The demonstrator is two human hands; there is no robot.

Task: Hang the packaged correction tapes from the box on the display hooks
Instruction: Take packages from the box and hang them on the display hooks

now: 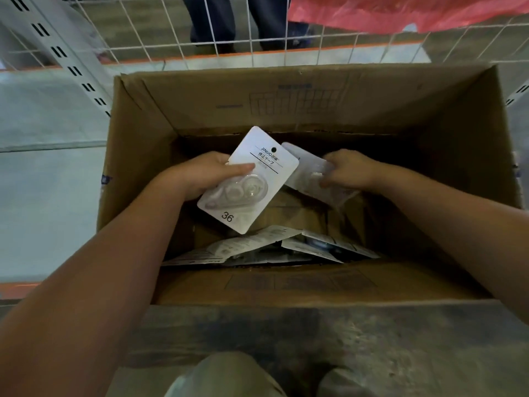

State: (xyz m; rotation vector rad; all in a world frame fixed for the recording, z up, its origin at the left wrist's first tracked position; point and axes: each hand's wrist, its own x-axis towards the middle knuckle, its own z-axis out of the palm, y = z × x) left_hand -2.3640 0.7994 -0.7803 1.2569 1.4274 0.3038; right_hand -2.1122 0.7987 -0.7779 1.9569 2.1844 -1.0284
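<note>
An open cardboard box (143,173) stands on the floor below me, both my arms reaching into it. My left hand (200,174) grips a white carded correction tape pack (257,179) marked 36, its hang hole pointing up and away. My right hand (350,169) is closed on a second correction tape pack (306,174), which sits partly behind the first. Several more packs (272,245) lie flat on the box bottom near its front wall. No display hooks are in view.
A white wire grid panel (200,30) rises behind the box, with a person's legs (237,21) beyond it. A slotted white shelf upright (57,50) slants at the upper left. Red plastic sheeting (400,12) hangs at the top right. My knees (226,376) show at the bottom.
</note>
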